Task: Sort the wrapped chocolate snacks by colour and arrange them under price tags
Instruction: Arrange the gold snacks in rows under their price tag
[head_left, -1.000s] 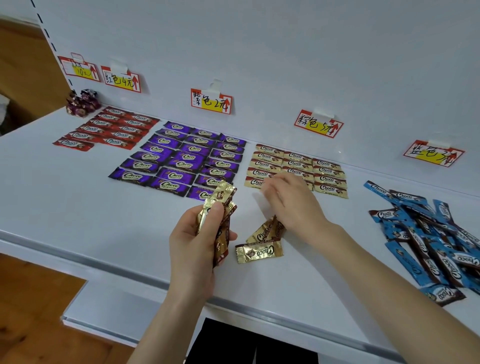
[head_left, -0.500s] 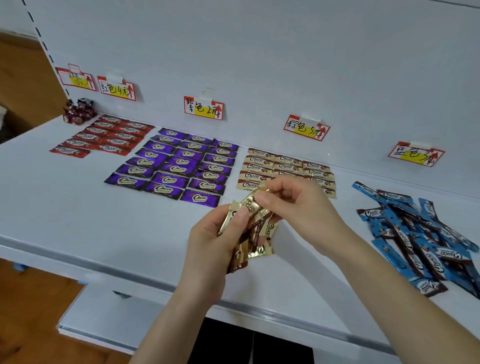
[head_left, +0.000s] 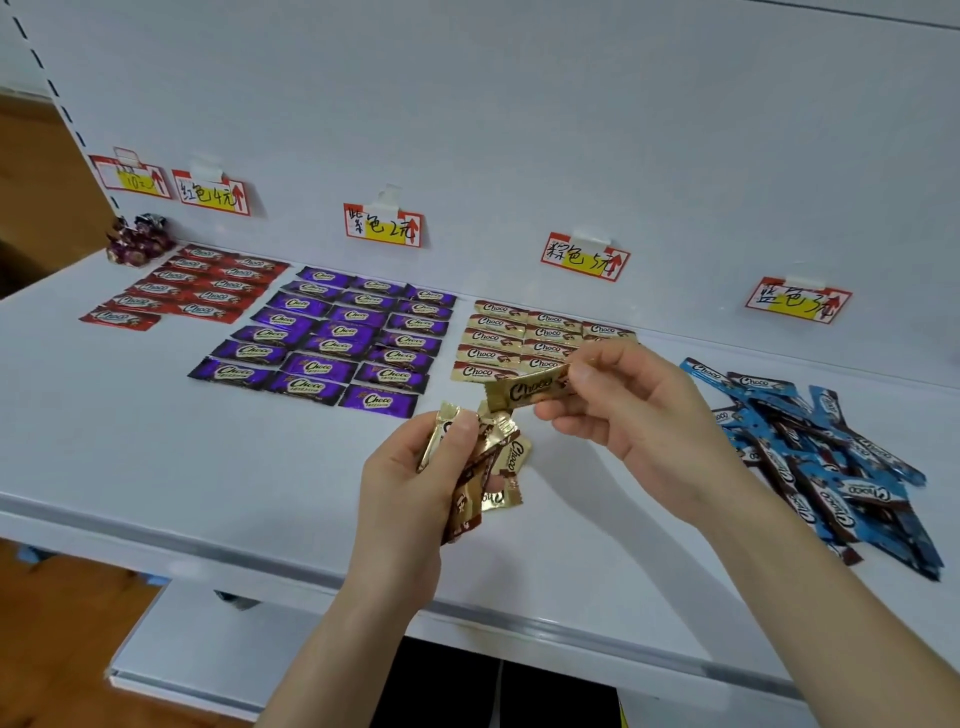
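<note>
We see the left hand (head_left: 410, 483) above the front of the white shelf (head_left: 156, 441), its fingers and thumb curled round a bunch of gold snacks (head_left: 485, 452) that fan out to the right and downward. The right hand (head_left: 644, 415) is raised just beside it, pinching a single gold snack (head_left: 524, 391) by its right end between thumb and fingers, so that the wrapper lies nearly level with its "Choco" face toward us. Just behind that snack the gold rows (head_left: 498, 338) lie flat on the shelf under the fourth tag (head_left: 584, 255). To their left we find the purple block (head_left: 332, 338) in neat rows under its tag (head_left: 383, 227), then the red block (head_left: 192, 291) under the red tag (head_left: 213, 192). At the far left a small heap of dark foil sweets (head_left: 137, 241) sits below the first tag (head_left: 132, 176). On the right, under the blue tag (head_left: 797, 300), the blue snacks (head_left: 831, 467) lie in a loose, crisscrossed pile.
</note>
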